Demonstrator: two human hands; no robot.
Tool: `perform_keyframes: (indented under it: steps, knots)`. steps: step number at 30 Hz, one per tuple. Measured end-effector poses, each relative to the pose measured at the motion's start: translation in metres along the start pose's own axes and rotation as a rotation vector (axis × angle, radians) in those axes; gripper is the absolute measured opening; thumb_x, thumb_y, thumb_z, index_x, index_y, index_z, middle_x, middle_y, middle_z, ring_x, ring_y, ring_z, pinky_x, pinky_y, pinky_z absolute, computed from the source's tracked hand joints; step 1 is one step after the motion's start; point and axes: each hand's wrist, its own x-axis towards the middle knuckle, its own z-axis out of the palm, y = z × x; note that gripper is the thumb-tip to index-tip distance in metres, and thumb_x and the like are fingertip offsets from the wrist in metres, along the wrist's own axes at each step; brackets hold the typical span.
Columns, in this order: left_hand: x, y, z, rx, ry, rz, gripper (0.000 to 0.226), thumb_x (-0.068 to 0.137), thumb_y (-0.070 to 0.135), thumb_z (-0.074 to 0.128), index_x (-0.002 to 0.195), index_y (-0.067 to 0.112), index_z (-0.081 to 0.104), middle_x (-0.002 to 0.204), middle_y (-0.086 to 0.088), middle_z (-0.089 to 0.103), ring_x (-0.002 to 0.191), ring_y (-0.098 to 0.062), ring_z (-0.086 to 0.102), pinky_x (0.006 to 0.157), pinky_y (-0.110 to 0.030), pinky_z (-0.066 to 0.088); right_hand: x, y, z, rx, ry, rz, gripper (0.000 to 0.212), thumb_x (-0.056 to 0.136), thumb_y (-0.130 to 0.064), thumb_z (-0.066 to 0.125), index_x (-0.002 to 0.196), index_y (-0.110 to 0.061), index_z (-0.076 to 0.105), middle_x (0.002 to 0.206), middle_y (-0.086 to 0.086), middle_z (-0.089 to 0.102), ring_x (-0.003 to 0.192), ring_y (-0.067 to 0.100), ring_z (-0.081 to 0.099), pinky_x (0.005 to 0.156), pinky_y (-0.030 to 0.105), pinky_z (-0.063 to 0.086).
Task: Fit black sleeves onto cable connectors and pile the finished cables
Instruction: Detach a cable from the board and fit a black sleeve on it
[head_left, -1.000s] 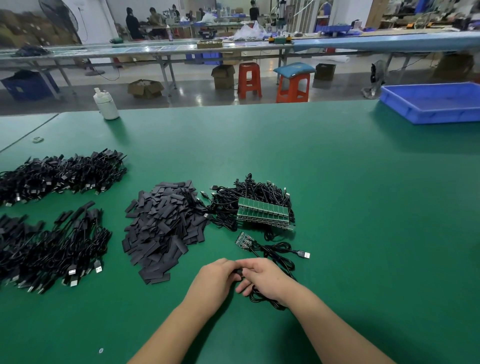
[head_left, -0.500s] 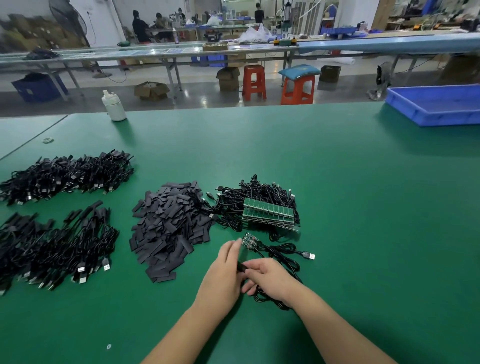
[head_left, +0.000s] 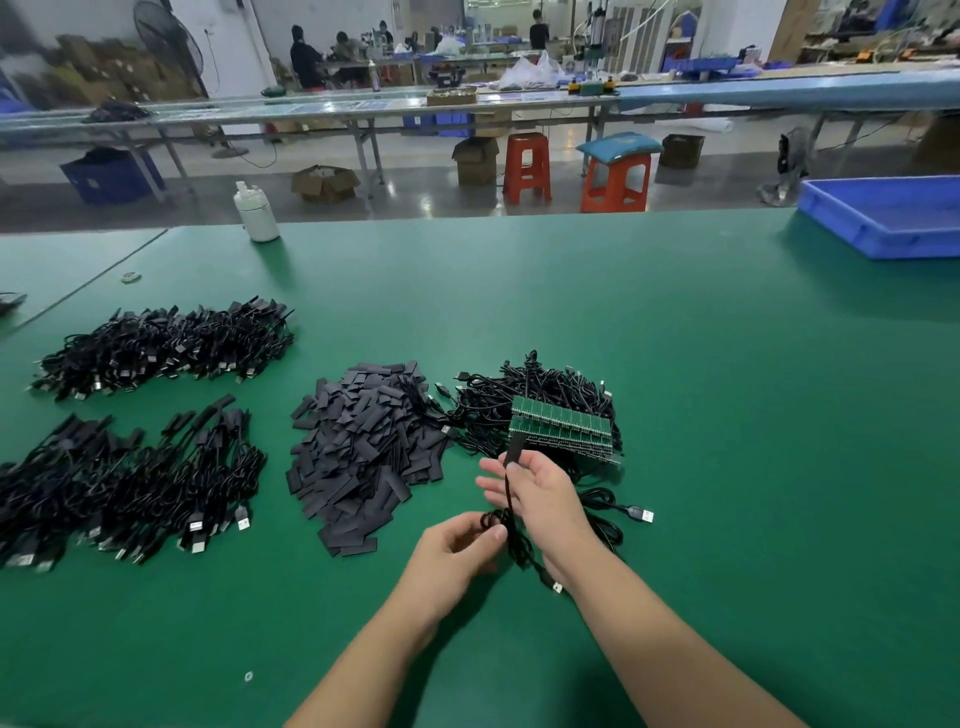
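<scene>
Lifted now, right hand (head_left: 540, 493) pinches sleeved cable (head_left: 511, 499); left hand (head_left: 457, 556) grips it.

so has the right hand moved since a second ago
Yes. The right hand has lifted the sleeved cable end up and away, toward the stack of green boards, while the left hand stays nearer, gripping the cable.

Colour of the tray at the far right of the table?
Blue tray, seen in the head view.

Sleeved cable (head_left: 511, 499) is hanging upright above the table, black sleeve (head_left: 514, 451) on top. Loose sleeves (head_left: 363, 457) are lying heaped mid-table, finished cables (head_left: 130, 483) piling up left, unsleeved ones (head_left: 545, 405) sitting right.
</scene>
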Motion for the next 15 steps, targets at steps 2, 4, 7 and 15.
perform_keyframes:
  steps: [2,4,7,15]
  knots:
    - [-0.003,0.002,-0.001,-0.052,-0.011,0.023,0.014,0.091,0.005,0.065,0.105,0.000,0.068,0.098,-0.017,0.071,0.088,-0.021,0.062,0.090,-0.040,0.050,-0.001,-0.002,0.008,0.058,0.006,0.017,0.018,0.106,-0.007,0.039,0.110,-0.008,0.056,0.111,0.005,0.073,0.097,0.016,0.073,0.081,0.023,0.057]
    - [-0.005,0.002,-0.002,-0.111,0.023,0.030,0.014,0.091,0.000,0.063,0.105,0.000,0.068,0.096,-0.017,0.072,0.087,-0.023,0.063,0.091,-0.041,0.050,-0.002,-0.001,0.015,0.076,-0.016,0.036,0.016,0.106,-0.009,0.041,0.112,-0.011,0.056,0.110,0.003,0.074,0.098,0.013,0.072,0.083,0.022,0.057]
    - [-0.004,0.008,-0.011,-0.156,0.068,0.007,0.013,0.093,0.002,0.061,0.103,-0.001,0.068,0.091,-0.017,0.072,0.080,-0.024,0.063,0.079,-0.037,0.053,-0.004,-0.001,0.016,-0.200,-0.062,-0.017,0.009,0.103,-0.022,0.052,0.108,-0.025,0.059,0.103,-0.010,0.073,0.100,0.005,0.068,0.085,0.018,0.052]
    - [0.032,0.054,-0.153,0.681,0.670,0.061,0.019,0.091,0.035,0.067,0.100,0.019,0.070,0.083,0.004,0.070,0.065,-0.007,0.061,0.050,-0.017,0.040,0.014,0.006,-0.040,-1.432,-0.106,-0.259,0.047,0.102,-0.032,0.048,0.147,-0.016,0.042,0.149,0.006,0.046,0.139,0.025,0.038,0.116,0.038,0.033]
